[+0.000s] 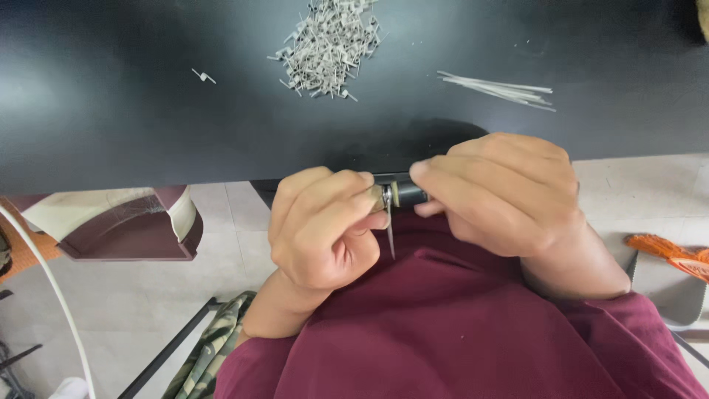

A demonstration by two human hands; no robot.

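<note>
Left hand (321,229): closed, pinching thin grey metal strip (389,235) against dark cylindrical tool (408,194).
Right hand (502,193): closed round tool.
Advice: keep both grips steady at black desk (148,111) near edge.

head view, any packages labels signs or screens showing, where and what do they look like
No packages, labels, signs or screens show.
Left hand and right hand: pinch a small dark cylinder with a thin wire hanging down, at the near edge of the black table.
Pile of small grey bent wire pieces: far on the table.
Bundle of straight pale wires: right of the pile.
</note>
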